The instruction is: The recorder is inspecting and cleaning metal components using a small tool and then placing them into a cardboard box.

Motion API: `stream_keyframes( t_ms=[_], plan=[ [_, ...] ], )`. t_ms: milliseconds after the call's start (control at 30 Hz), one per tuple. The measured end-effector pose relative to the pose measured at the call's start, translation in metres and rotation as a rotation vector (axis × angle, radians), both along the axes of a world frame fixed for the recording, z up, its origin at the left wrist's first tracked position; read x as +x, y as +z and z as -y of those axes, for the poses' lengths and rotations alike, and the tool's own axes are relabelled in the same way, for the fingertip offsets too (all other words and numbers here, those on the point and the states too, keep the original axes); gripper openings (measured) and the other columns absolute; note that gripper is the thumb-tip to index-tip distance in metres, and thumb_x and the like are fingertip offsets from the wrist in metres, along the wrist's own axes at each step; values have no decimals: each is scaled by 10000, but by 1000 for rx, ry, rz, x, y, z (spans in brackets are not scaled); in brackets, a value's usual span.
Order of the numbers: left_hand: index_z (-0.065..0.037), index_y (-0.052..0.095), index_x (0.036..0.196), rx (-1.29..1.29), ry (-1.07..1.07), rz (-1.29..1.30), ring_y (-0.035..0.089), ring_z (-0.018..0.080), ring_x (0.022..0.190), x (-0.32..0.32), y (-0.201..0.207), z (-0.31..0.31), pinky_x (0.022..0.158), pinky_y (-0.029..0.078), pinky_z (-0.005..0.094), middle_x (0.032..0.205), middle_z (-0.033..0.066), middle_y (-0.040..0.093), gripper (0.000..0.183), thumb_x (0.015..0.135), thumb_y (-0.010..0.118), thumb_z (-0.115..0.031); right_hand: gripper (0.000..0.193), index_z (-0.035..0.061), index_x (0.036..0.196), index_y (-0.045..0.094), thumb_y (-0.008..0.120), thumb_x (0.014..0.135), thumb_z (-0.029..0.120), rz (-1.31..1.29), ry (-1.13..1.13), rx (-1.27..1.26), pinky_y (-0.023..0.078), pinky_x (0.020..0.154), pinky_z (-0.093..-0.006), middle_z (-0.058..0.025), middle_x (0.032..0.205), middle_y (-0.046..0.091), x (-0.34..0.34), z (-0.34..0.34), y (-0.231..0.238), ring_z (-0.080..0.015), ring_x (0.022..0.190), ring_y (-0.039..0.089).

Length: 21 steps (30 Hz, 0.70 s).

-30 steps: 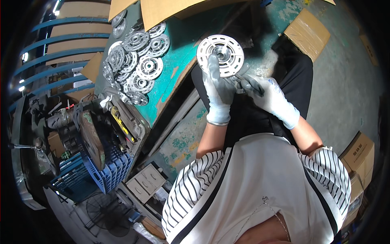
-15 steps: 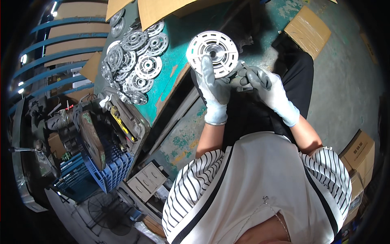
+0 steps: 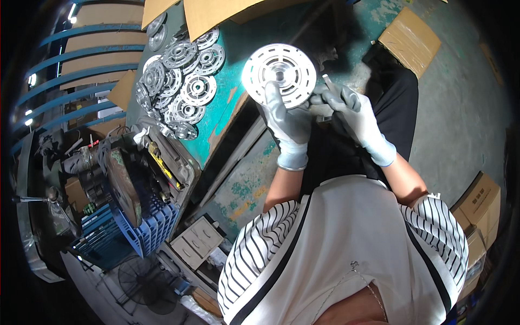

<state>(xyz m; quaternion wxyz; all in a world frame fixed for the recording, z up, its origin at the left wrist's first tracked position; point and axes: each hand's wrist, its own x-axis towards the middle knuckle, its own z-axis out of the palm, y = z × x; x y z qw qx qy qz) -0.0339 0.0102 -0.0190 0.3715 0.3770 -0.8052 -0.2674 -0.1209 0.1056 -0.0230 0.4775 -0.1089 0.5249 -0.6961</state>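
Note:
A round, slotted silver metal disc [image 3: 297, 59] with a hub at its centre is in my left hand [image 3: 287, 116]. The thumb presses on its face near the hub, and the other fingers are behind it, mostly hidden. My right hand [image 3: 352, 115] is closed around a slim tool with a flat grey metal tip [image 3: 328, 81]. That tip sticks up past the thumb, just right of the disc's rim and apart from it. Most of the tool is covered by the fingers, so its exact kind cannot be told. Both hands wear white gloves with grey palms.
Similar discs [image 3: 187, 86] lie heaped on the green worktable [image 3: 221, 103] to the left. Cardboard [image 3: 227, 13] stands at the table's far side. Lower left are a machine [image 3: 122, 179], a yellow-handled tool [image 3: 162, 165] and a blue crate [image 3: 154, 225]. Cartons [image 3: 479, 206] stand at right.
The disc has shifted a little left and turned in my left hand. My right hand has come slightly left and lower, and its tool's tip now points up.

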Motion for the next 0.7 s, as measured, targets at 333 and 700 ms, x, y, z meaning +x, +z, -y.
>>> stream_keyframes(
  t_ms=[333, 700],
  plan=[
    [-6, 456, 1229, 1190, -593, -734, 563, 248, 1091, 22, 16, 10, 966, 450, 388, 1200, 134, 568, 522, 901, 546, -403, 350, -24, 1122, 571, 680, 837, 145, -86, 147, -90, 340, 495, -172, 16, 769, 551, -42, 1, 15, -11, 551, 448],
    [-19, 477, 1208, 1481, -397, -1003, 587, 287, 1053, -9, 16, 23, 837, 547, 482, 1151, 151, 575, 380, 924, 525, -267, 158, 33, 1034, 580, 504, 895, 22, -743, 211, 10, 496, 659, -310, -77, 801, 619, -7, -23, 20, -193, 723, 613]
  ],
)
